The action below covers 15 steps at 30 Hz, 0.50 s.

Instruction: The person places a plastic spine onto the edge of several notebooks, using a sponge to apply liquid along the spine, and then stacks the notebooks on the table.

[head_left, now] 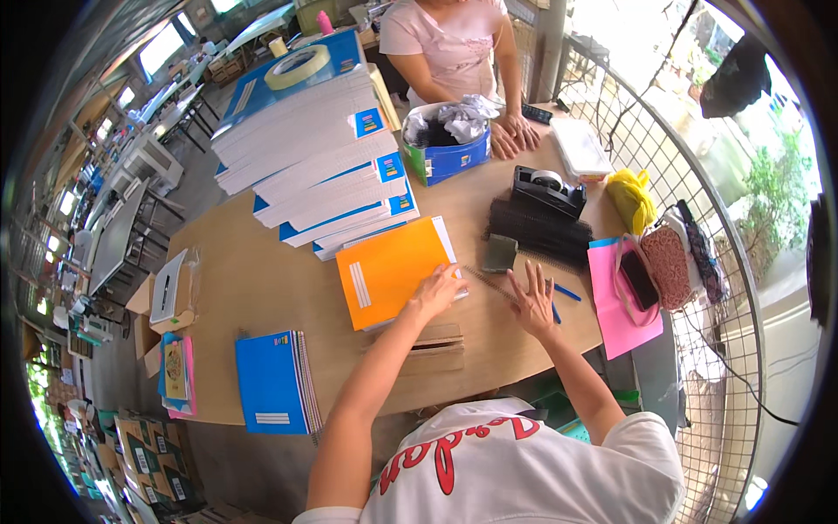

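Note:
An orange notebook (393, 262) lies on the table in front of me, with white sheets showing at its right edge. My left hand (435, 294) rests over that edge, its fingers curled and closed on it. A thin dark spiral binding coil (491, 284) runs slantwise from beside the left fingertips toward my right hand (534, 304). The right hand is open, fingers spread, palm down on the table by the coil's other end. Two blue pens (566, 293) lie just right of it. Beyond the hand are a small dark green block (499, 254) and a pile of black coils (541, 234).
Tall stacks of blue-covered notebooks (305, 148) stand at the far left, a tape roll (297, 67) on top. Blue spiral notebooks (272, 382) lie near left. A blue box (448, 157), tape dispenser (550, 190) and pink folder (621, 301) sit around. A person (454, 44) stands opposite.

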Motion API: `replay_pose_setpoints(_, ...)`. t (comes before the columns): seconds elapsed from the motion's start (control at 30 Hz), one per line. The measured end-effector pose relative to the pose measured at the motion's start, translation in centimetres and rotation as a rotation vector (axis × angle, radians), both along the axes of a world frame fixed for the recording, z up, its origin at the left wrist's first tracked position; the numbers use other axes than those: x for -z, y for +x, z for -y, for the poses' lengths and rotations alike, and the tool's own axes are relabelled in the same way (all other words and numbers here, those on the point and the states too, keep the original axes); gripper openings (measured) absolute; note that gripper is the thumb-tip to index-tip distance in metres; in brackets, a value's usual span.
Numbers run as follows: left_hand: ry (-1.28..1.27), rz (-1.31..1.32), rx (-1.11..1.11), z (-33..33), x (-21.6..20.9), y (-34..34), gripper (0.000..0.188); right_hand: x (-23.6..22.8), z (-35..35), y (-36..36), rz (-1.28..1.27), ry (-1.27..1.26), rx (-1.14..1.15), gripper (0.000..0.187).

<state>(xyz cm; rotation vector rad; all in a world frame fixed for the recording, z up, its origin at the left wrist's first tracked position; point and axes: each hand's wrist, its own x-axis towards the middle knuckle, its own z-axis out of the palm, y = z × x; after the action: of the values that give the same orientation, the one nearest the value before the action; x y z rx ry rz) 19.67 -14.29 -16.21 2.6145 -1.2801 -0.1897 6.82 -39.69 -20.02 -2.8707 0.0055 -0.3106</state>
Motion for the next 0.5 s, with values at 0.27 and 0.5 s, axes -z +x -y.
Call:
replay_pose_setpoints(0.27,0.004,-0.154,0.027,1.3,-2.8,0.2,0.048,-2.2,-0.3,-1.8,0.042,0.106,0.052,0.089)
replay_pose_setpoints(0.5,-0.081,-0.262,0.061,-0.1,-3.9,1.4,0.045,-5.0,-2.0,0.1,0.229,0.275,-0.041,0.067)
